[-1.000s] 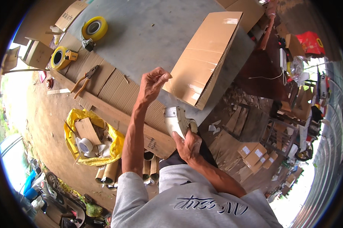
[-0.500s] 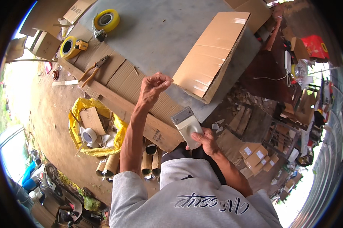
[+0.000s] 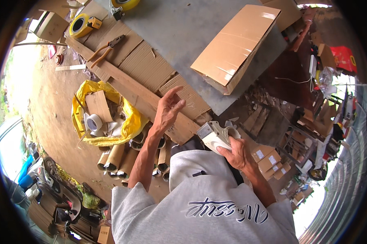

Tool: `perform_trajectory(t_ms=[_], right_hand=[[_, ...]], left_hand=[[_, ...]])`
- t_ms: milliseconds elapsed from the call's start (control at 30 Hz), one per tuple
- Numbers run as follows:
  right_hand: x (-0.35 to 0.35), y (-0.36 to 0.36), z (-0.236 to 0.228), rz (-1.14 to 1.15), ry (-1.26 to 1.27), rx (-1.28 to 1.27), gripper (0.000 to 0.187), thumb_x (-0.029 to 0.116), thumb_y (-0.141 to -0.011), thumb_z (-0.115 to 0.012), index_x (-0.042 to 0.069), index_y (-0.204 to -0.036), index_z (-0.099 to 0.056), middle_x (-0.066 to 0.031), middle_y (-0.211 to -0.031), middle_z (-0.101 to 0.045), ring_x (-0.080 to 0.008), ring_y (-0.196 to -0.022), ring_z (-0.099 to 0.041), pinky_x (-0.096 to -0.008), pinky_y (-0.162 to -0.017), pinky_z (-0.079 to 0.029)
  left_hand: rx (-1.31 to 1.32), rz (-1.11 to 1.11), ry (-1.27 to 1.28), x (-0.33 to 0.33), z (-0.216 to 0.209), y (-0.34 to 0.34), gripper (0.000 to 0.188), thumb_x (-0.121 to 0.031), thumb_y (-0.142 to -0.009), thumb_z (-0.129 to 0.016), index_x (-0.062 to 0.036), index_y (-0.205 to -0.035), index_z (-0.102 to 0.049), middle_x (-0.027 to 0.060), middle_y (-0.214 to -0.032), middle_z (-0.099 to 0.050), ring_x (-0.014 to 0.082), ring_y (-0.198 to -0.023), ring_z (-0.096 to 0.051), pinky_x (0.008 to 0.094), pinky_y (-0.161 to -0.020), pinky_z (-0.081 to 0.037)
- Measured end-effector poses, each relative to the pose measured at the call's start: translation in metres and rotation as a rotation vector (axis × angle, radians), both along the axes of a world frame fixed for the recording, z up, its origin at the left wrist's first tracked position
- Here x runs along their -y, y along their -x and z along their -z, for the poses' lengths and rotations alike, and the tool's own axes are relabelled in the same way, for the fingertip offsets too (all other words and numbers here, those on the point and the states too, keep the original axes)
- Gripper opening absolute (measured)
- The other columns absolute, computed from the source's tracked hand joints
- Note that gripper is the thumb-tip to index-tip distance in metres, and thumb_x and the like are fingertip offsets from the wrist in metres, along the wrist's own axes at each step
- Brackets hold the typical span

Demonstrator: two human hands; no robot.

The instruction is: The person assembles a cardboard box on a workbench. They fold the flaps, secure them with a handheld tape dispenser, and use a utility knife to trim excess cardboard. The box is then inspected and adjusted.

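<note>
My left hand (image 3: 169,109) hangs over the table's wooden edge, its fingers apart and nothing visible in them. A closed cardboard box (image 3: 236,44), with shiny strips of clear tape on its top, lies to the right, apart from that hand. My right hand (image 3: 241,153) grips a cream hand-held tape dispenser (image 3: 214,136) close to my body, below the box's near corner. The dispenser is tilted, with a round hollow showing on its right side.
Pliers (image 3: 106,51) and a yellow tape roll (image 3: 81,25) lie on the corrugated cardboard (image 3: 138,65) at left. Below the table edge are a yellow sack (image 3: 131,129) of scraps and several cardboard tubes (image 3: 115,157). Small boxes (image 3: 268,160) are stacked at right.
My left hand has come away from the box's near corner, its pinched fingers now spread. My right hand has turned the dispenser sideways. The whole view has shifted, so the table sits higher.
</note>
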State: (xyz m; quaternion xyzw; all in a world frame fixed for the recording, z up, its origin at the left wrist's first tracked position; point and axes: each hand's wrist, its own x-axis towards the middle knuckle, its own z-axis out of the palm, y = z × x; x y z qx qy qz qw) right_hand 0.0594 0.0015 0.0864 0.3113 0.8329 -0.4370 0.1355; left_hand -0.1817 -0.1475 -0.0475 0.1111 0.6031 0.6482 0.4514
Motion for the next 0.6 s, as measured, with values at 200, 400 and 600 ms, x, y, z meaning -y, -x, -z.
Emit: perform_trajectory(t_ms=[200, 400, 600], right_hand=[[-0.008, -0.009, -0.012, -0.266, -0.225, -0.003, 0.044, 0.033, -0.083, -0.076, -0.007, -0.097, -0.065, -0.0257, -0.076, -0.069, -0.0416, -0.067, -0.069, -0.0472, -0.066, -0.055], [-0.018, -0.010, -0.020, -0.333, -0.291, -0.018, 0.039, 0.030, -0.080, -0.078, -0.004, -0.090, -0.063, -0.0221, -0.070, -0.067, -0.0410, -0.062, -0.067, -0.0472, -0.063, -0.053], [-0.020, -0.014, -0.020, -0.325, -0.259, -0.024, 0.038, 0.032, -0.082, -0.077, -0.002, -0.086, -0.061, -0.0214, -0.068, -0.065, -0.0409, -0.061, -0.066, -0.0471, -0.063, -0.053]], left_hand=[[0.081, 0.130, 0.237, 0.008, -0.017, -0.011, 0.054, -0.033, -0.096, -0.075, 0.0021, -0.135, -0.063, 0.0088, -0.106, -0.072, 0.0154, -0.099, -0.065, 0.0297, -0.090, -0.053], [0.202, 0.185, 0.281, 0.011, -0.021, -0.026, 0.033, -0.028, -0.095, -0.076, 0.0017, -0.109, -0.075, 0.0048, -0.095, -0.074, 0.0123, -0.090, -0.065, 0.0281, -0.087, -0.051], [0.342, -0.009, 0.131, 0.011, -0.011, -0.039, 0.014, -0.018, -0.093, -0.079, -0.0054, -0.095, -0.074, -0.0024, -0.086, -0.068, 0.0080, -0.082, -0.058, 0.0248, -0.079, -0.047]])
